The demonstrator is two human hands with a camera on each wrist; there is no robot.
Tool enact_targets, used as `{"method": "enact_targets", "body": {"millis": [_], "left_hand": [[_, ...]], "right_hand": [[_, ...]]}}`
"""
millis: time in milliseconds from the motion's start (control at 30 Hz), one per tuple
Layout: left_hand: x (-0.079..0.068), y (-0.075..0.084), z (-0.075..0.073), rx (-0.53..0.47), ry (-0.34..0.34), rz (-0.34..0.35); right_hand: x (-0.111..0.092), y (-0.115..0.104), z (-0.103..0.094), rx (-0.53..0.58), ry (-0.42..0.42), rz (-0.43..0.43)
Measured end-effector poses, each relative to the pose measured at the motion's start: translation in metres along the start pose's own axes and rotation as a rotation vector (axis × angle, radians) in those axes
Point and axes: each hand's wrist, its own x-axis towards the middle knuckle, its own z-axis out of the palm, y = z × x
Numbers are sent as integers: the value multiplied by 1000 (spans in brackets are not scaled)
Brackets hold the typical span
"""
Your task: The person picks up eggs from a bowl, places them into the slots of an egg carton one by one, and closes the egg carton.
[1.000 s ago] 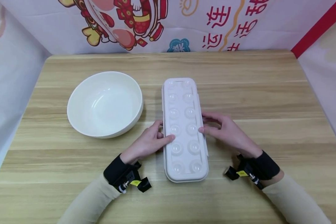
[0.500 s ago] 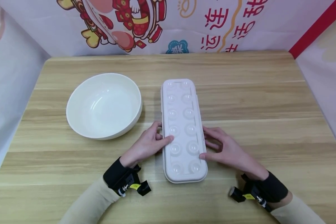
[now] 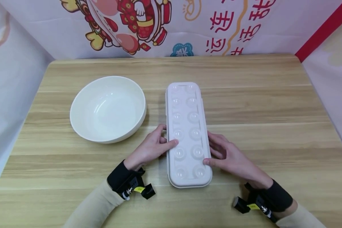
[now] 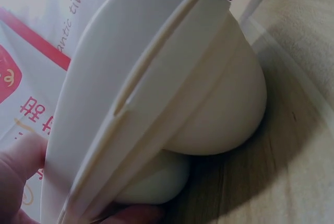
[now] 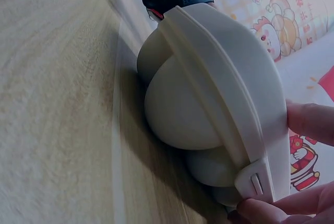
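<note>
A white plastic egg box [image 3: 187, 126] lies lengthwise on the wooden table, its lid down, with rows of round bumps on top. My left hand [image 3: 152, 144] grips its left side, thumb on the lid and fingers at the edge. On the opposite side, nearer the front end, my right hand [image 3: 233, 156] holds the edge with thumb on the lid rim. In the right wrist view, fingertips touch a small side latch [image 5: 255, 181] that lies against the box. Rounded egg cups [image 5: 180, 104] bulge under the rim. Whatever is inside stays hidden.
A large white bowl [image 3: 108, 109] with nothing in it stands left of the box, close to my left hand. A printed cloth [image 3: 196, 28] hangs behind the table's far edge. White sheets flank both sides.
My right hand has slid along the box's right side toward its near end, and its fingers have settled there. The left hand keeps its hold; the box stays put.
</note>
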Motion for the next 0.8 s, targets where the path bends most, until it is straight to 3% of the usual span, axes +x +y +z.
{"method": "enact_targets", "body": {"millis": [300, 433, 600, 800], "left_hand": [[4, 1, -1, 11, -2, -11], [5, 1, -3, 106, 14, 9], [-1, 5, -5, 414, 92, 113], [-14, 28, -2, 843, 361, 397]], "right_hand": [[2, 4, -3, -7, 2, -65], [5, 4, -5, -70, 4, -77], [11, 4, -13, -215, 23, -105], [19, -15, -29, -596, 205, -231]]}}
